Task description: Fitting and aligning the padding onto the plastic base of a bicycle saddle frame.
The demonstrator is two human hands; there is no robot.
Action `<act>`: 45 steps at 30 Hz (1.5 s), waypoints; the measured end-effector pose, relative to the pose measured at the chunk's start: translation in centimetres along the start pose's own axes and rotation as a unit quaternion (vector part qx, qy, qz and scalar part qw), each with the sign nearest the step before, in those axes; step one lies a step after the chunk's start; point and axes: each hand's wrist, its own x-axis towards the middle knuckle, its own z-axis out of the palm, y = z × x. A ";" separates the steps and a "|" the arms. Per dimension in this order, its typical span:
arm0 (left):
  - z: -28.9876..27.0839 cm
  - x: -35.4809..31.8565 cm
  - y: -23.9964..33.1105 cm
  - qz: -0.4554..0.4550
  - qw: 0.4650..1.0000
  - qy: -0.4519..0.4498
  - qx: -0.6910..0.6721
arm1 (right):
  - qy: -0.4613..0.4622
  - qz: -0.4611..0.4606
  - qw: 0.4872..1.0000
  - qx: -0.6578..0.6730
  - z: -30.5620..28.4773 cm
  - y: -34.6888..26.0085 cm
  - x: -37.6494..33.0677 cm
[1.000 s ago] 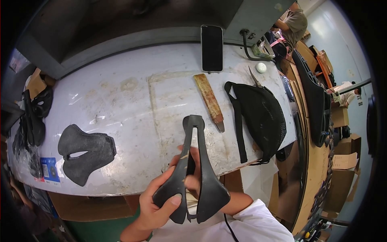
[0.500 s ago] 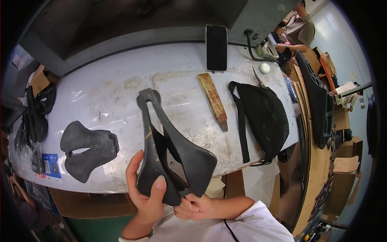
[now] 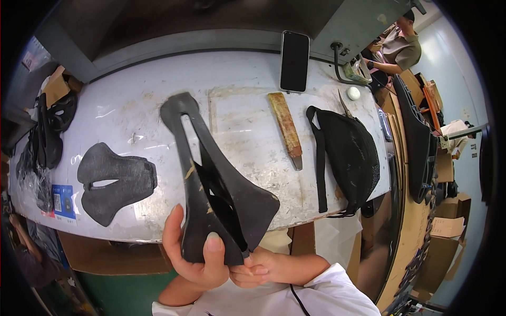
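- Saddle shell (image 3: 211,179) is off the table (image 3: 247,131); your left hand (image 3: 195,253) wraps its wide end.
- Your right hand (image 3: 263,266) pinches its rear edge, at 3 o'clock of the left.
- Padded cover (image 3: 113,179) lies unfitted at 9 o'clock.

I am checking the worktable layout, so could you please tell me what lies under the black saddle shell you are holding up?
Under the saddle shell, the pale worktable shows through its long centre slot and beside it. The table's front edge behind the wide rear end is covered. The left hand grips that end; the right hand touches it.

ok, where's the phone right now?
Head view: the black phone lies at the far edge of the grey table, right of centre, just beyond the wooden block and left of the black pouch.
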 end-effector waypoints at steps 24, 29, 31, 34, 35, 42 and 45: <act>0.1 2.5 0.9 -0.050 0.996 0.063 -0.024 | 0.065 -0.227 0.324 -0.916 3.7 -1.5 0.0; -2.0 2.0 0.2 -0.056 0.998 -0.001 0.028 | 0.248 -0.512 0.471 -0.674 1.5 -3.8 -0.6; -2.1 2.0 0.6 -0.051 0.999 -0.008 0.002 | 0.286 -0.446 0.570 -0.628 2.2 -5.2 -0.3; -3.7 1.8 0.7 -0.089 0.989 -0.108 0.052 | 0.302 -0.387 0.582 -0.648 2.2 -5.3 -1.1; -3.8 2.0 0.3 -0.084 0.989 -0.111 0.053 | 0.284 -0.395 0.499 -0.718 2.2 -5.2 -1.3; -2.6 3.8 0.7 0.151 0.849 -0.149 0.484 | 0.189 -0.419 0.232 -0.858 4.9 -4.0 0.3; -4.1 3.4 -2.3 -0.242 0.963 0.002 -0.118 | 0.080 -0.468 0.274 -0.837 4.3 -4.0 0.6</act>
